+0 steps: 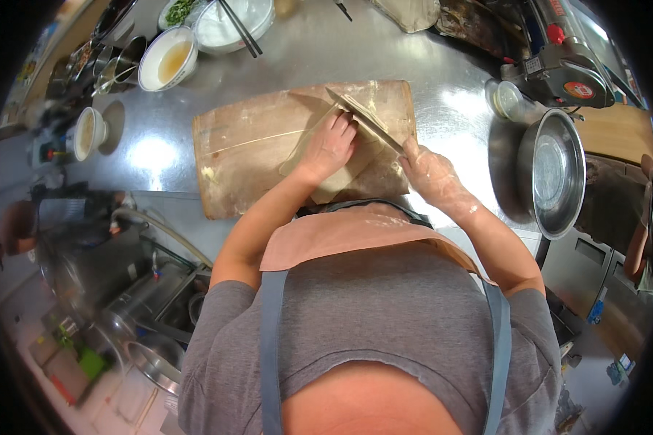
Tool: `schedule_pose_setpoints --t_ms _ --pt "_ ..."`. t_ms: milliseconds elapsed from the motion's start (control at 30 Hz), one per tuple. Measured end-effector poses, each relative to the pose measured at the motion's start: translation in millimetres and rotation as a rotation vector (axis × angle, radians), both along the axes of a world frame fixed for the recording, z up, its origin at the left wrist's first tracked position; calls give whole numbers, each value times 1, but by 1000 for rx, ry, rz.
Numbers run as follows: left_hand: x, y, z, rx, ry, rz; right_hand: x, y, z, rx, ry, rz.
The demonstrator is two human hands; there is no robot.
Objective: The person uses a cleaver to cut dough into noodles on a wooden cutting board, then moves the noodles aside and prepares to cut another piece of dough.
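Observation:
A wooden board (250,128) with pale dough smears lies on the steel worktop. On its right part is a flat, pale sheet of dough (345,176), which seems folded in layers. My right hand (430,171), dusted with white, is shut on the handle of a long-bladed kitchen knife (373,124). The blade slants to the upper left across the dough, with narrow strips of dough (367,106) just beyond it. My left hand (332,141) presses on the dough with bent fingers, close beside the blade. A thin pale line crosses the board to the left.
On the steel worktop (283,70) stand a bowl of yellowish liquid (174,62), a small bowl (90,133) and a large bowl with chopsticks (239,27). A steel basin (555,174) is tilted at the right, below a machine (571,81). Another person (19,228) is at the far left.

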State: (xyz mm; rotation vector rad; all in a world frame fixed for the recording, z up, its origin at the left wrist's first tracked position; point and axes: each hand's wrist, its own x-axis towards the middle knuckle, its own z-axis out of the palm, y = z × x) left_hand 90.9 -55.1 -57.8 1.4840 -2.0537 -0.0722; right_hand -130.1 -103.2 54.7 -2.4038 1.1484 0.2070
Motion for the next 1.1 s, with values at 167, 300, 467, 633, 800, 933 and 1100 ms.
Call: schedule_pose_setpoints --t_ms 167,300,467,633,800,933,1100 --pt "-1 0 -2 92 14 -14 19 -1 -4 93 102 -76" --pt "-2 -5 5 -66 -74 -3 18 -9 -41 12 -67 -68" --pt "-1 4 -1 -19 -65 31 4 -1 3 43 -24 -31" --pt "-1 2 -12 55 -65 18 11 -2 -14 61 36 -69" --pt "-3 1 -4 -11 -20 24 21 -14 -37 25 -118 -92" --pt "-1 5 -8 9 -43 31 8 -7 -17 -22 -50 -15" --pt "-1 4 -4 46 -41 19 13 -6 -2 90 82 -30"
